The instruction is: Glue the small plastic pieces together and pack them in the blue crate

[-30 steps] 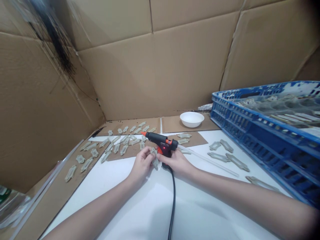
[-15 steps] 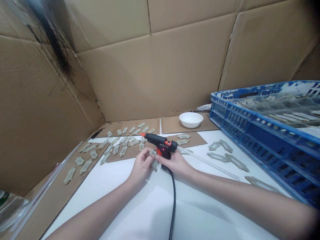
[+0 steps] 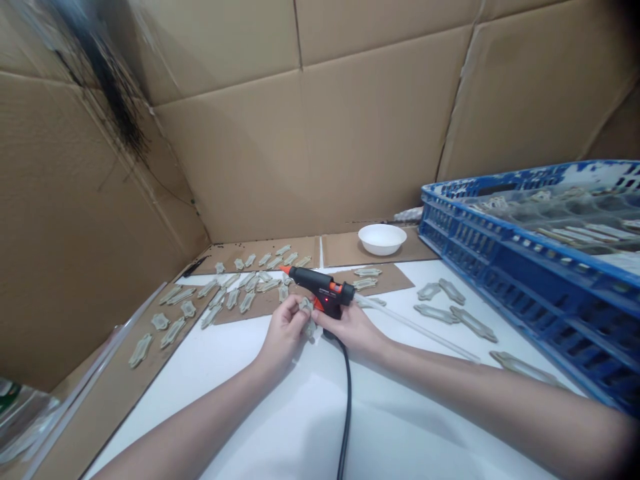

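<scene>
While the left hand (image 3: 281,328) pinches a small grey piece (image 3: 307,307) over the white tabletop (image 3: 300,400), the right hand (image 3: 361,331) grips the glue gun (image 3: 313,279); the piece seems light, stiff, best held by its edges.

The left hand (image 3: 284,330) held a small grey piece (image 3: 307,312) in a pinching grip above the white counter (image 3: 240,407), while the right hand (image 3: 354,327) held a glue gun (image 3: 320,285), its orange nozzle pointing left and a clear stick (image 3: 425,332) jutting from its back. Other pieces (image 3: 141,351) lay on cardboard (image 3: 107,403) and beside a blue crate (image 3: 505,267) at right. A white bowl (image 3: 382,241) sat near the back wall (image 3: 310,147).
</scene>
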Tool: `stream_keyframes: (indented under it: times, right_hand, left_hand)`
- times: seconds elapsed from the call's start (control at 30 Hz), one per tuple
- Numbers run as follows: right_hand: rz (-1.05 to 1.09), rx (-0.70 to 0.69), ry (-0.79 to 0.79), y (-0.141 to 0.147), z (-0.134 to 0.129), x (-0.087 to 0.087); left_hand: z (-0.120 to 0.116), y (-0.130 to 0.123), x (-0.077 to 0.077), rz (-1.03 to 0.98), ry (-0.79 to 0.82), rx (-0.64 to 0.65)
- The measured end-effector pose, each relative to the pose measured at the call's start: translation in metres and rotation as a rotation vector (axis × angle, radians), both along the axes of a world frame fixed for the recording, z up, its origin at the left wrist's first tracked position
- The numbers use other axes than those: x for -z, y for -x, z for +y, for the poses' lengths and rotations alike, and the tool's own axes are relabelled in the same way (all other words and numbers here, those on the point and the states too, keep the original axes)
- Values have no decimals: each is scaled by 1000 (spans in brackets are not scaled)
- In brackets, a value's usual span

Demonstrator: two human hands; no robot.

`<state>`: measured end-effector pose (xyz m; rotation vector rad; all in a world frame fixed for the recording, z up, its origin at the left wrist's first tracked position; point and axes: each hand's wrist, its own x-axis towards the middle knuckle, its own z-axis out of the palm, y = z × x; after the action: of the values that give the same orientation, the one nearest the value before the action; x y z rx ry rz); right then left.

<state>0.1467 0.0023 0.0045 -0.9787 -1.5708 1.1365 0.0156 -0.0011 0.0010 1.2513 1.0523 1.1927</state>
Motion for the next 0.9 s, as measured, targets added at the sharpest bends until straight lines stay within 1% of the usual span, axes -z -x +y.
stream_keyframes:
  times: [0.13,0.33,0.53,0.7,0.9]
  right_hand:
    - [-2,0,-18,0,-1,0]
    - [6,4,-6,0,-1,1]
    - [0,8,3,0,-2,2]
    - [-18,19,2,0,-1,4]
    - [0,16,0,1,-1,6]
  left_hand:
    - [0,0,-1,-5,-1,-8]
    - [0,0,-1,1,0,-1]
    - [-3,-4,-2,-76,26,-4]
    - [-3,-4,-3,-22,4,-32]
    - [1,0,2,21,-26,-29]
